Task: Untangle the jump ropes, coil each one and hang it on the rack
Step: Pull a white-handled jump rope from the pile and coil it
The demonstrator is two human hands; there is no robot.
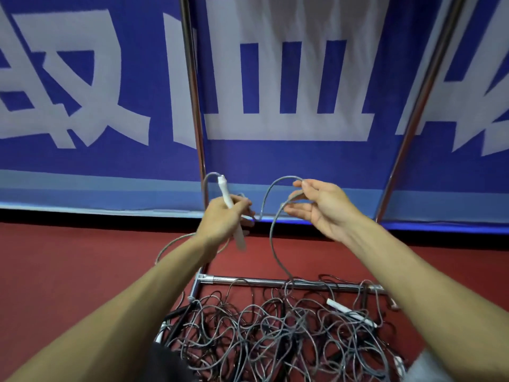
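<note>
My left hand [224, 216] grips the white handle [230, 208] of a grey jump rope, held upright at chest height. The grey cord [271, 238] arcs from the handle's top, loops between both hands and drops to the pile below. My right hand [319, 205] pinches the cord's arch between thumb and fingers. A tangled pile of grey jump ropes [275, 326] lies on the floor inside the rack's base, with another white handle [349, 312] on its right side. The rack's chrome uprights [192, 86] rise behind my hands.
The rack's low chrome crossbar [275, 281] runs across just behind the pile. A second slanted chrome upright [413, 111] stands at right. A blue banner with white characters [82, 92] covers the wall. The floor [68, 257] is red.
</note>
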